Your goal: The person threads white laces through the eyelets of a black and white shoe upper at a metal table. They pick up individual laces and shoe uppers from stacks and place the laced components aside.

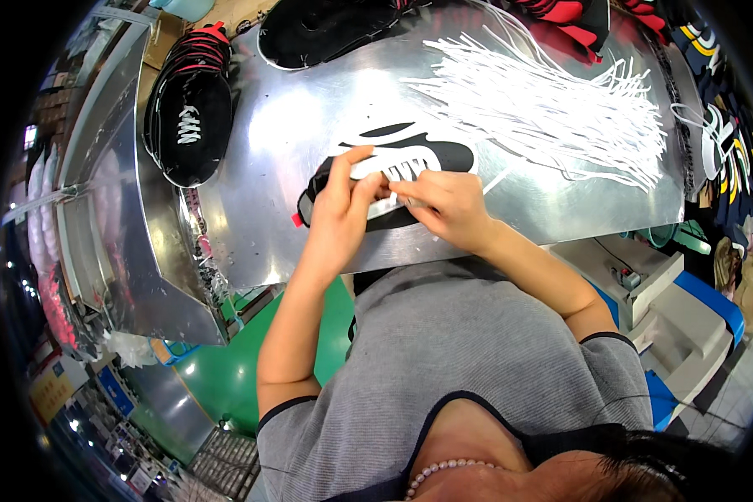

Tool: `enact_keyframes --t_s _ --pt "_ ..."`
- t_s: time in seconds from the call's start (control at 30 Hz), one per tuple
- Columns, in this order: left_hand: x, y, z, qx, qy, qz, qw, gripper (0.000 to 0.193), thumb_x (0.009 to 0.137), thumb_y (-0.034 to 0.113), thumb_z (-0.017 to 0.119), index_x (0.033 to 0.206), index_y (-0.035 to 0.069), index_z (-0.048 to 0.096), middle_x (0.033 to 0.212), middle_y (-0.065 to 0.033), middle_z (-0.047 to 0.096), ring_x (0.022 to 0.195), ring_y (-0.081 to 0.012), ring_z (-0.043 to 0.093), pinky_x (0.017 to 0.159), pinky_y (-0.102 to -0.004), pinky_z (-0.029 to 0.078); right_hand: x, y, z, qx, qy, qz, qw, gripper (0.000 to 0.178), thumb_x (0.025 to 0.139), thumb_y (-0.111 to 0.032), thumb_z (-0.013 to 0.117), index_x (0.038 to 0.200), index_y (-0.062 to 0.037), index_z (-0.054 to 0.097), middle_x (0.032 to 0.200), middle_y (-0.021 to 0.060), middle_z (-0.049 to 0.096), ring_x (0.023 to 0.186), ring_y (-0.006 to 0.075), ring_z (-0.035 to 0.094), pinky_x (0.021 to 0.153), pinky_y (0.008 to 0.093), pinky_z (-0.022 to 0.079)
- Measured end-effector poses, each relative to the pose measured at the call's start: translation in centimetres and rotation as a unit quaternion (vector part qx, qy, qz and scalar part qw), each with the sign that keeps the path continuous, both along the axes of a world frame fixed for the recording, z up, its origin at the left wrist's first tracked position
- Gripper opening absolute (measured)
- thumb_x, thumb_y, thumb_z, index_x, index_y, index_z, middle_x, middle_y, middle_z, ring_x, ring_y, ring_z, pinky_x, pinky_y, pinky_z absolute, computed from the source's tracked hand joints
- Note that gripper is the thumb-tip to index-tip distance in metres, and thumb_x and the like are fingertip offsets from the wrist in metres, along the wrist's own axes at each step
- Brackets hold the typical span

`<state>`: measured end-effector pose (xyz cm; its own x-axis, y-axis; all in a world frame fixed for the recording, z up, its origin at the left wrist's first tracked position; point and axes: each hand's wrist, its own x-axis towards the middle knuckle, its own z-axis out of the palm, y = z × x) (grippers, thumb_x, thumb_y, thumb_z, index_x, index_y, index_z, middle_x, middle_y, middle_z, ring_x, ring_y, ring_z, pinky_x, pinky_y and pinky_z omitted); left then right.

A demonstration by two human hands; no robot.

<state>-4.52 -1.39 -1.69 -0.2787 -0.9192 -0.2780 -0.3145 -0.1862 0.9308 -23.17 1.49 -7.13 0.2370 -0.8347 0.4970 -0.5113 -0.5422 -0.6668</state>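
A black and white shoe upper point(453, 157) with a small red heel tab lies on the metal tabletop in front of me, its toe toward the right. White shoelace point(407, 170) crosses the throat of the upper in several rows. My left hand point(343, 201) is closed on the near left side of the upper, index finger stretched over it. Beside it, my right hand point(450, 205) is closed in a pinch at the eyelets, fingertips almost touching those of the left. The piece of lace between the fingertips is mostly hidden.
A large bundle of loose white shoelaces point(552, 109) spreads over the metal table point(268, 180) at the right. Black uppers with red trim lie around it: one laced upper point(188, 121) at the left, another upper point(326, 33) at the far edge, and red-and-black ones point(565, 21) far right.
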Motion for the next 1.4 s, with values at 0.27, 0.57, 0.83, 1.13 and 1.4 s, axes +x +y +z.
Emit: enact_keyframes --t_s 0.27,0.57,0.83,1.13,1.4 --pt "2.4 4.3 1.7 -0.079 -0.040 -0.102 0.991 0.053 0.085 0.014 0.075 0.130 0.003 0.047 0.109 -0.0185 0.068 0.104 -0.0304 0.067 0.086 -0.0359 0.053 -1.6 0.1 -1.0 -0.113 0.038 0.153 0.981 0.039 0.075 -0.010 0.073 0.114 -0.0152 0.069 0.066 -0.0047 0.051 0.054 0.0117 0.054 0.044 0.0272 0.039" --pt "1.9 4.3 1.0 -0.196 -0.239 -0.118 0.944 0.044 0.076 0.025 0.082 0.108 0.002 0.062 0.084 -0.0117 0.067 0.071 -0.0205 0.064 0.062 -0.0297 0.049 -1.6 0.2 -0.9 -0.101 0.074 0.132 0.983 0.050 0.076 -0.011 0.074 0.125 -0.0162 0.065 0.069 -0.0040 0.059 0.055 0.0125 0.059 0.046 0.0272 0.043" --pt "2.1 3.6 1.0 -0.158 -0.210 -0.134 0.956 0.039 0.076 0.022 0.082 0.105 0.002 0.064 0.090 -0.0108 0.071 0.078 -0.0246 0.069 0.067 -0.0328 0.052 -2.2 0.6 -0.6 -0.049 0.059 0.171 0.982 0.057 0.076 -0.011 0.074 0.131 -0.0153 0.061 0.068 -0.0014 0.062 0.057 0.0165 0.062 0.048 0.0297 0.045" --pt "0.8 4.4 0.2 -0.228 -0.262 -0.064 0.936 0.027 0.080 0.020 0.079 0.098 0.004 0.066 0.090 -0.0111 0.073 0.080 -0.0252 0.071 0.068 -0.0331 0.053 -2.3 2.3 2.9 0.249 -0.039 0.141 0.957 0.035 0.090 -0.017 0.067 0.121 -0.0062 0.054 0.082 0.0102 0.069 0.070 0.0264 0.068 0.061 0.0346 0.050" --pt "0.6 4.2 0.0 -0.283 -0.239 -0.050 0.928 0.022 0.082 0.022 0.076 0.094 0.006 0.067 0.076 -0.0098 0.070 0.066 -0.0274 0.067 0.059 -0.0358 0.050 -1.9 2.9 3.3 0.276 0.017 0.088 0.957 0.014 0.097 -0.015 0.058 0.100 -0.0025 0.052 0.077 0.0120 0.065 0.070 0.0295 0.067 0.062 0.0374 0.050"
